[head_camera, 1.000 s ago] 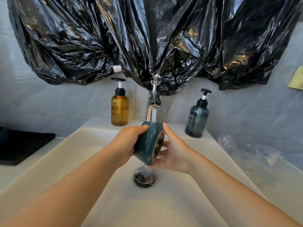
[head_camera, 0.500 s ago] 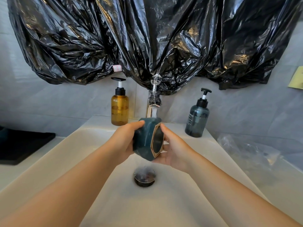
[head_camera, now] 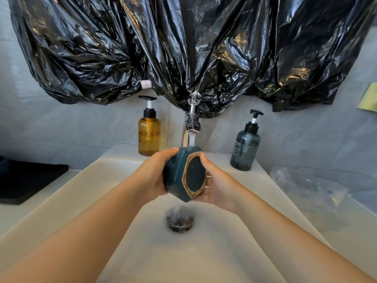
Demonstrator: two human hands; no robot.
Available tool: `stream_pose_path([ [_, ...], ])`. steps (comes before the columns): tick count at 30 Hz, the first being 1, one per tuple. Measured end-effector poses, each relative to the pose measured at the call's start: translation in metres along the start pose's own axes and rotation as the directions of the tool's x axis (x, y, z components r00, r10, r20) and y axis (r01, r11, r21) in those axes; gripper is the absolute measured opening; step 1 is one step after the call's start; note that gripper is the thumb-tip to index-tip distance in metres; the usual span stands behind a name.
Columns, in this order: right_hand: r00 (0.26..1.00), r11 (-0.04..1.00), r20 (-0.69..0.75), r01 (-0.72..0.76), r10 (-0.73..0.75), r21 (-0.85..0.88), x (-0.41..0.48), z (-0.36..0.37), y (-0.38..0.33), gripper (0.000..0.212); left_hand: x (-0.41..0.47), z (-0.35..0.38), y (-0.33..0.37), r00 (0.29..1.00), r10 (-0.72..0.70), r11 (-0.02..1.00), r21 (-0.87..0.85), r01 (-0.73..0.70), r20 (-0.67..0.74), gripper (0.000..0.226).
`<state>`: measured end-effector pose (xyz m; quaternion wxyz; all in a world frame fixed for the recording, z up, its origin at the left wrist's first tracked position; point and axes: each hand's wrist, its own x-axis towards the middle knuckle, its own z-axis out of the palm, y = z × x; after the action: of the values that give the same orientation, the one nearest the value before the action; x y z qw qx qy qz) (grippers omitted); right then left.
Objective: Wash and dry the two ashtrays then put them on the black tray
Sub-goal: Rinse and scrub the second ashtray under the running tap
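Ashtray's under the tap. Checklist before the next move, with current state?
1. Grip on ashtray: ok, left hand and right hand both hold it.
2. Flow from tap stopped: not ok, water runs onto the ashtray.
3. Ashtray clean: cannot tell.
4. Drying cloth at hand: cannot tell, none in view.
5. Location of black tray: ok, at far left.
6. Whereabouts of second ashtray: cannot tell, not in view.
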<state>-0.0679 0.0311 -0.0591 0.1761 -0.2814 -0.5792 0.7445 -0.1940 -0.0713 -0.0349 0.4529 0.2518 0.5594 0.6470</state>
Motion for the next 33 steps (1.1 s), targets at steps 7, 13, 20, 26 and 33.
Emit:
stream_pose_path([
  [7,0.947,0.915,-0.102,0.26,-0.303,-0.31,0.001,-0.001,-0.006,0.053,0.0,-0.002,0.0,1.0,0.004,0.999,0.038,-0.004,-0.002,0.023],
  [13,0.997,0.999,0.059,0.049,-0.048,-0.01,-0.002,0.001,0.001,0.046,-0.002,-0.001,0.0,0.998,0.025,1.0,-0.01,-0.026,-0.065,0.025],
  [20,0.902,0.841,-0.134,0.317,-0.41,-0.439,-0.002,0.007,-0.006,0.052,-0.002,-0.002,0.001,0.998,0.032,0.989,0.146,-0.026,-0.045,0.037],
  [26,0.994,0.992,-0.061,0.081,-0.087,-0.093,0.001,-0.003,-0.003,0.051,-0.008,0.001,0.004,1.0,-0.013,0.999,-0.041,0.013,0.004,0.025],
  [33,0.951,0.917,-0.116,0.236,-0.285,-0.323,0.0,0.011,-0.007,0.045,0.001,-0.005,0.002,0.992,0.021,0.998,0.061,-0.013,-0.122,0.034],
])
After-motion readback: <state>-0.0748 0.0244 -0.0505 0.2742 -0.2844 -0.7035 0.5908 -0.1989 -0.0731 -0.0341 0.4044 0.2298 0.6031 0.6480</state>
